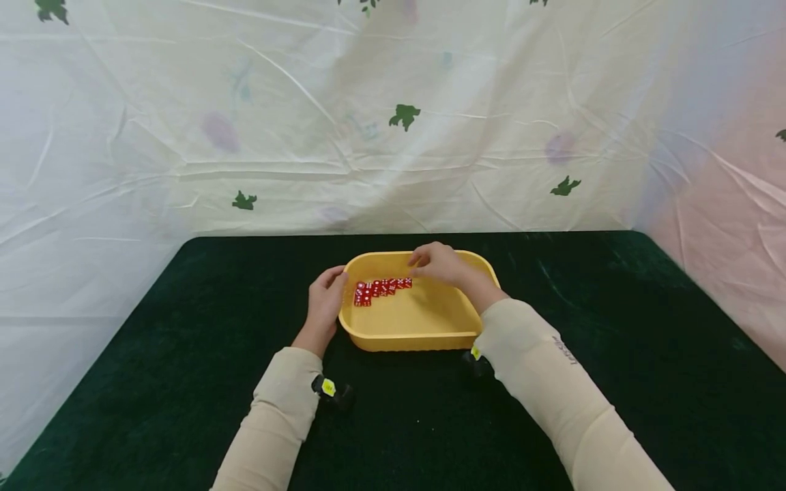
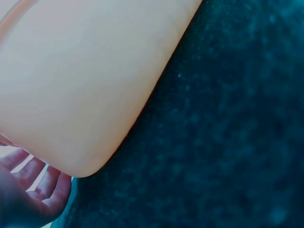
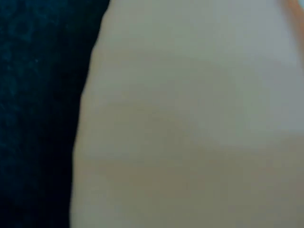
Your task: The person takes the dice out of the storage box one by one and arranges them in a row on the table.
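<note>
1. A tray (image 1: pixel 405 343) is sitting on a dark green worktop (image 1: pixel 399 436), between a person's two hands and within reach of both.

2. Red dice (image 1: pixel 376 289) are lying inside the tray, close together in a strip along its left part. The strip is running from beside the left hand to just short of the right hand's fingertips, and is growing thicker toward the left hand.

3. The left hand (image 1: pixel 322 300) is resting against the tray's left side. In the left wrist view its fingers are showing slightly spread, reaching along the wall rather than closing round anything. It is probably steadying the tray.

4. The right hand (image 1: pixel 443 264) is hanging over the tray's far side, its fingers bending down and toward the left hand. Whether they are pinching a die is not showing, so I cannot tell; the right wrist view is showing only tray wall and worktop.

5. The step in hand is seemingly arranging the dice into rows; the nearer rows are looking shorter than the far one.

6. The next move is likely calling for small, careful fingertip work just left of the right hand, squaring a die against its neighbours without nudging the strip, while the left hand is keeping the tray steady.
</note>
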`<state>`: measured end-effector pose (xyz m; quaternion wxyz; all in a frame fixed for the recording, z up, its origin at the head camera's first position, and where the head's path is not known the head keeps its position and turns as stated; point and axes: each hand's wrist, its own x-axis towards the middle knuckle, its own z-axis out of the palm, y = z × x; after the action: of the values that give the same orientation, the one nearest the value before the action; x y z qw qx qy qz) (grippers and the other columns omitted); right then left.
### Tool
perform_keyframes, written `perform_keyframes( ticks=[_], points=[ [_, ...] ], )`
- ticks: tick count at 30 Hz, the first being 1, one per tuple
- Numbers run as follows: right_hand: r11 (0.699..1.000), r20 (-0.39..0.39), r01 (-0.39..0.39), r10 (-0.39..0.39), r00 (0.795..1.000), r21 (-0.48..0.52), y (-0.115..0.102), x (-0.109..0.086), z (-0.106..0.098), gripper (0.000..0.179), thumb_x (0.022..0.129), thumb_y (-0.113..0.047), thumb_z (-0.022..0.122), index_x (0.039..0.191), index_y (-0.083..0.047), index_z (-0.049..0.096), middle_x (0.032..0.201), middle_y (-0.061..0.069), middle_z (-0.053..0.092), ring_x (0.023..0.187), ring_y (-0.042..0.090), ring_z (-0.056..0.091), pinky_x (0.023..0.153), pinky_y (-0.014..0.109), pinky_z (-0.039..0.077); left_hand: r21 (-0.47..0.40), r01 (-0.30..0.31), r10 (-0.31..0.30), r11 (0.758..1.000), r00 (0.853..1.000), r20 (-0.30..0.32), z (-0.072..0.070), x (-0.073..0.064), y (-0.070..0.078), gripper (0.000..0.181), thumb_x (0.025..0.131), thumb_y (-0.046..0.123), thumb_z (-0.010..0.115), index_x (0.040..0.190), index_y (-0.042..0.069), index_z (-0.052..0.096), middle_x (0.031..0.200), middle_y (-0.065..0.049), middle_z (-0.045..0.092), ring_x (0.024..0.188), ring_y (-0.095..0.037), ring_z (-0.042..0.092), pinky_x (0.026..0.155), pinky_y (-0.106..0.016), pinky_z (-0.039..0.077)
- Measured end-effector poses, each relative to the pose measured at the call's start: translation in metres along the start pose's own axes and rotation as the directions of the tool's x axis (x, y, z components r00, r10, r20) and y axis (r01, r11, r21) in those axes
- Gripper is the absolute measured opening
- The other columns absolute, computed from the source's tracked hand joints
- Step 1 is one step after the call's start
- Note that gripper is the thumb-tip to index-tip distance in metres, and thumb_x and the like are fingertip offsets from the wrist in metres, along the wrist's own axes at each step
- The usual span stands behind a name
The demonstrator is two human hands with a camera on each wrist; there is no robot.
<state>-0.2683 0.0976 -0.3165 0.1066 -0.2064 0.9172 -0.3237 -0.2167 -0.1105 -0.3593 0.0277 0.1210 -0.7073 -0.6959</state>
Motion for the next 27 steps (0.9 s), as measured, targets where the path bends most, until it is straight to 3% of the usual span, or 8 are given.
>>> perform_keyframes(
  ticks=[13,20,27],
  points=[
    [0.999,-0.021,0.024,-0.024,0.999,-0.041,0.005,0.004,0.018,0.019,0.079,-0.012,0.062,0.094,-0.001,0.062,0.085,0.009,0.059,0.073,0.019,0.050,0.065,0.027,0.042,0.004,-0.010,0.010,1.000,1.000,-0.002,0.000,0.000,-0.002,0.025,0.091,0.021,0.043,0.112,0.010,0.051,0.111,-0.006,0.048,0.098,-0.020,0.046,0.083,-0.031,0.040],
    [0.998,-0.019,-0.041,0.040,0.999,-0.039,0.008,0.005,0.023,0.022,0.080,-0.011,0.060,0.100,-0.003,0.061,0.090,0.007,0.058,0.070,0.017,0.050,0.063,0.026,0.041,-0.002,-0.017,0.017,1.000,1.000,-0.013,0.000,0.000,-0.003,0.025,0.091,0.020,0.043,0.111,0.008,0.052,0.110,-0.007,0.048,0.098,-0.021,0.047,0.082,-0.030,0.040],
    [0.997,-0.015,-0.059,0.058,0.998,-0.056,0.010,0.007,0.028,0.024,0.080,-0.012,0.059,0.102,-0.001,0.061,0.095,0.009,0.060,0.074,0.018,0.051,0.067,0.027,0.043,-0.011,-0.017,0.017,1.000,1.000,-0.006,0.000,-0.001,-0.002,0.025,0.091,0.020,0.043,0.111,0.008,0.052,0.110,-0.008,0.048,0.099,-0.022,0.046,0.083,-0.031,0.040]
  ],
)
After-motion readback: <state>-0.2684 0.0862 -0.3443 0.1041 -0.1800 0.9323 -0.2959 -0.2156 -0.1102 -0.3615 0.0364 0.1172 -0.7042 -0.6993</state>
